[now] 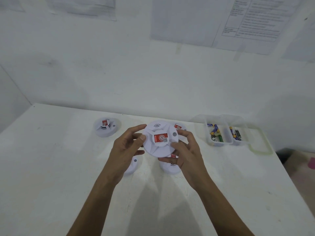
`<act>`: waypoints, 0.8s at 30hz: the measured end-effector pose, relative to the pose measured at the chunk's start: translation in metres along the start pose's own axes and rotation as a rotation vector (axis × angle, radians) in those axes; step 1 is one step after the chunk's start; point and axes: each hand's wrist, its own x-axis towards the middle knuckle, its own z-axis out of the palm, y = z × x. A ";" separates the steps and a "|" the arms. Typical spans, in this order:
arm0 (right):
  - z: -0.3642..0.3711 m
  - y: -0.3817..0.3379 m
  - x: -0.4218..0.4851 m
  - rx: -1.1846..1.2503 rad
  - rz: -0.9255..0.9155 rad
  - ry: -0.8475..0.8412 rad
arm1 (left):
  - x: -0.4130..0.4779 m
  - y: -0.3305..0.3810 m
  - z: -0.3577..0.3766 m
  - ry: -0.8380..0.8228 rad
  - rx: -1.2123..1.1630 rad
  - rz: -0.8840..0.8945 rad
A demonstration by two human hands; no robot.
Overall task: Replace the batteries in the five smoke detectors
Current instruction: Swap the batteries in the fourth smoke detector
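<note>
The left hand (129,147) and the right hand (184,150) together hold one round white plastic smoke detector (160,138) in the air above the white table (51,167). The left hand's fingers curl round its left edge with the thumb pressed on its face, and the right hand's fingers wrap its right and lower edge. The detector's face is turned toward the camera, showing a red and white label with a small code square at its centre and a grey dot near the right rim. Below the hands, two more white round detectors lie on the table, one partly hidden by the left wrist (133,165) and one under the right hand (170,166). Farther back, a fourth detector (106,127) lies well to the left, and a fifth (178,126) peeks out just behind the held one. To the right stand two clear plastic tubs side by side, the left tub (208,140) and the right tub (245,133), each holding loose batteries (215,132). A clear lid with a pale green rim (260,147) lies against the right tub. Printed paper sheets (255,19) hang on the white wall behind.
</note>
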 end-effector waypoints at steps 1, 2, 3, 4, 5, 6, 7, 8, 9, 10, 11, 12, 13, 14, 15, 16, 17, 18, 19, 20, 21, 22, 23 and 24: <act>0.002 0.000 0.002 0.009 -0.003 0.017 | 0.002 -0.002 -0.001 0.002 -0.002 -0.009; 0.004 0.000 0.004 0.019 -0.010 0.009 | 0.006 -0.005 -0.002 0.008 -0.004 -0.019; 0.008 0.001 0.009 0.017 -0.015 0.013 | 0.010 -0.008 -0.004 0.021 -0.013 -0.030; 0.010 0.001 0.013 -0.003 -0.024 0.015 | 0.015 -0.011 -0.005 0.045 -0.029 -0.044; 0.013 0.003 0.019 -0.032 -0.020 0.027 | 0.021 -0.015 -0.006 0.077 -0.052 -0.060; 0.015 0.007 0.026 -0.060 -0.012 0.039 | 0.026 -0.019 -0.007 0.114 -0.070 -0.074; 0.019 0.010 0.032 -0.081 -0.004 0.044 | 0.033 -0.023 -0.008 0.152 -0.079 -0.083; 0.022 0.013 0.039 -0.114 -0.008 0.049 | 0.040 -0.028 -0.010 0.185 -0.077 -0.089; 0.025 0.016 0.046 -0.158 -0.018 0.061 | 0.048 -0.033 -0.011 0.210 -0.078 -0.096; 0.029 0.020 0.054 -0.229 -0.038 0.079 | 0.057 -0.038 -0.013 0.229 -0.076 -0.102; 0.033 0.025 0.063 -0.305 -0.054 0.097 | 0.066 -0.043 -0.015 0.244 -0.069 -0.105; 0.037 0.030 0.073 -0.370 -0.059 0.115 | 0.076 -0.049 -0.018 0.256 -0.046 -0.105; 0.041 0.035 0.084 -0.412 -0.048 0.139 | 0.086 -0.054 -0.020 0.261 -0.017 -0.104; 0.044 0.042 0.095 -0.434 -0.029 0.163 | 0.096 -0.060 -0.023 0.259 0.018 -0.109; 0.048 0.048 0.106 -0.451 -0.010 0.185 | 0.106 -0.067 -0.026 0.249 0.055 -0.116; 0.051 0.055 0.116 -0.462 0.004 0.205 | 0.115 -0.074 -0.029 0.234 0.092 -0.128; 0.054 0.061 0.125 -0.471 0.020 0.221 | 0.124 -0.081 -0.032 0.219 0.122 -0.144; 0.056 0.065 0.134 -0.481 0.036 0.235 | 0.132 -0.089 -0.034 0.209 0.149 -0.162; 0.059 0.069 0.141 -0.494 0.052 0.247 | 0.139 -0.095 -0.037 0.204 0.181 -0.177; 0.062 0.073 0.147 -0.508 0.066 0.256 | 0.144 -0.100 -0.039 0.201 0.227 -0.190; 0.065 0.076 0.153 -0.524 0.084 0.263 | 0.149 -0.105 -0.040 0.192 0.273 -0.194; 0.067 0.081 0.158 -0.541 0.090 0.268 | 0.152 -0.109 -0.041 0.175 0.318 -0.195; 0.068 0.085 0.162 -0.560 0.095 0.273 | 0.154 -0.114 -0.042 0.158 0.358 -0.193; 0.069 0.089 0.166 -0.579 0.103 0.280 | 0.155 -0.118 -0.042 0.149 0.408 -0.202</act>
